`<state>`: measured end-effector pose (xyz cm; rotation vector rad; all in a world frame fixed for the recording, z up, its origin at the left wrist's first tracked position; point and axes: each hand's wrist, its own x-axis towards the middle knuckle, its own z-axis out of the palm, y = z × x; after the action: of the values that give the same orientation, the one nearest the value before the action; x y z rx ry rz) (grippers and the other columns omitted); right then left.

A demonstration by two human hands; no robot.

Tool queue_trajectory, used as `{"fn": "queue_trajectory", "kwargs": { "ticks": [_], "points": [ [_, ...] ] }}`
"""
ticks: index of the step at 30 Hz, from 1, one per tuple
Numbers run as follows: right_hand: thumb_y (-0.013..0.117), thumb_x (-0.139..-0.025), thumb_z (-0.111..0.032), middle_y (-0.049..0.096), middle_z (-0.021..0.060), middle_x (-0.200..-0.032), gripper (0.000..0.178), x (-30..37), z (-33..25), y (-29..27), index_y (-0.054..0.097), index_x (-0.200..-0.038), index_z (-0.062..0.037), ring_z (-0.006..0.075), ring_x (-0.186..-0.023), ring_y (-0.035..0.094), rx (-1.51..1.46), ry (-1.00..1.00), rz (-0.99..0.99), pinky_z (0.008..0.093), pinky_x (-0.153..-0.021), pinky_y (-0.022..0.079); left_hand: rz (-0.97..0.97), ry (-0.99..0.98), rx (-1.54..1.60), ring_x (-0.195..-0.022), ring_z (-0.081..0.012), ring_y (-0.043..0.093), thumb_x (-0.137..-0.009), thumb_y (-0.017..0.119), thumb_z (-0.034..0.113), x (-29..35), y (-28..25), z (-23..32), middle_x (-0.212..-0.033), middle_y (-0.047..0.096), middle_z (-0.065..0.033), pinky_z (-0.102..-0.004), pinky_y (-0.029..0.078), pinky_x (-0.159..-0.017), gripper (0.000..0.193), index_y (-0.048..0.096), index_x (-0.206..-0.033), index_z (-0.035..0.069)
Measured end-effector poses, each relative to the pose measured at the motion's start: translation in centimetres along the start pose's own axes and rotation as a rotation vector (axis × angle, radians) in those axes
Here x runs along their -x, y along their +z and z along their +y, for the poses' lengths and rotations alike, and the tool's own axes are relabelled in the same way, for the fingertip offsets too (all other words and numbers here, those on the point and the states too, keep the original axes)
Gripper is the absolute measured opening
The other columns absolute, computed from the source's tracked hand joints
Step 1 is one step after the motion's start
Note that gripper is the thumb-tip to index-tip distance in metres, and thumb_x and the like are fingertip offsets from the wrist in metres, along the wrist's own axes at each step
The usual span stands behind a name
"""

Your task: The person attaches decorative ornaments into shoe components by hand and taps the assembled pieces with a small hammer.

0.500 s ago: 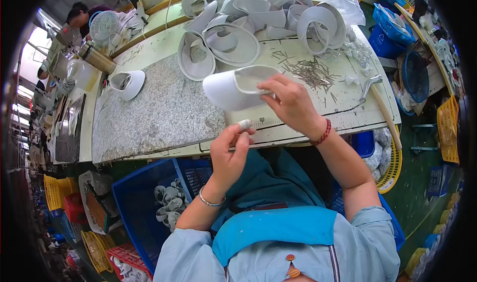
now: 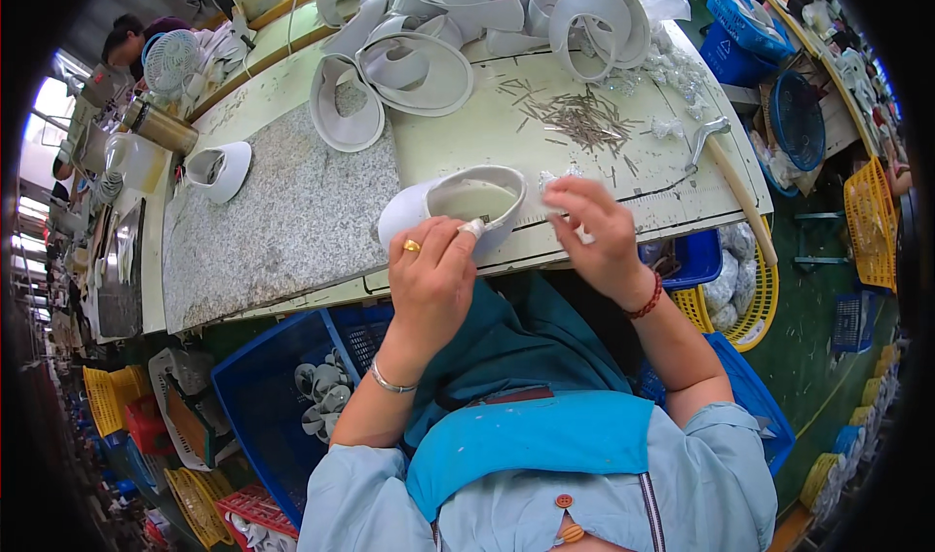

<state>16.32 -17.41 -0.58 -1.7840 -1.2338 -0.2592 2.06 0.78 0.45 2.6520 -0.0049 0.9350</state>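
Visor in left hand, white pieces in blue crate

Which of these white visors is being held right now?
The white visor in the left hand, over the table's near edge; the other visors on the table are untouched.

A workshop floor: white, visor-shaped pieces heap a workbench beside a scatter of thin strips, with yellow and blue plastic baskets on the green floor and another person near a fan.
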Motion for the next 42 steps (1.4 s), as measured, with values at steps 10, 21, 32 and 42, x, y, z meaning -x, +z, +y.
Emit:
{"fn": "queue_trajectory", "kwargs": {
  "ticks": [10, 21, 32, 42],
  "points": [
    [0.071, -0.081, -0.009, 0.064, 0.0096, -0.107, 0.026, -0.6, 3.5, -1.0, 0.066, -0.106, -0.0053, 0.0302, -0.096, 0.062, 0.341, 0.127, -0.005, 0.0406, -0.083, 0.050, 0.045, -0.016, -0.100, -0.107, -0.0306, 0.060, -0.074, 0.068, 0.001, -1.1, 0.0, -0.4, -0.109, 0.066, -0.0107, -0.0412, 0.041, -0.095, 0.026, 0.065, -0.100, 0.001],
    [0.070, -0.081, -0.005, 0.070, 0.0103, -0.101, 0.011, -0.2, 1.1, -1.2, 0.066, -0.091, -0.0027, 0.0198, -0.083, 0.065, -0.119, 0.184, -0.017, 0.0316, -0.073, 0.050, 0.038, -0.055, -0.026, -0.099, -0.0296, 0.063, -0.073, 0.070, 0.004, -1.6, 0.2, 0.7, -0.103, 0.068, -0.0095, -0.0402, 0.041, -0.094, 0.025, 0.065, -0.098, 0.002],
    [0.061, -0.089, -0.006, 0.065, 0.0034, -0.091, 0.012, 0.7, 2.0, -2.1, 0.065, -0.099, -0.0001, 0.0059, -0.070, 0.051, -0.914, 0.558, 0.260, 0.0204, -0.064, 0.043, -0.202, 0.124, 0.088, -0.093, -0.0253, 0.064, -0.071, 0.070, 0.007, -3.6, -0.4, 0.5, -0.088, 0.067, -0.0047, -0.0394, 0.038, -0.095, 0.020, 0.067, -0.091, 0.006],
    [0.060, -0.094, -0.011, 0.065, 0.0025, -0.090, 0.014, 1.3, -0.8, 1.1, 0.065, -0.100, 0.0017, 0.0048, -0.074, 0.057, -0.688, 0.604, 0.012, 0.0212, -0.064, 0.051, -0.357, -0.286, 0.296, -0.069, -0.0246, 0.064, -0.086, 0.064, 0.024, -4.3, 1.0, 1.1, -0.072, 0.065, -0.0083, -0.0356, 0.047, -0.068, 0.022, 0.067, -0.084, 0.002]
  ]
}}
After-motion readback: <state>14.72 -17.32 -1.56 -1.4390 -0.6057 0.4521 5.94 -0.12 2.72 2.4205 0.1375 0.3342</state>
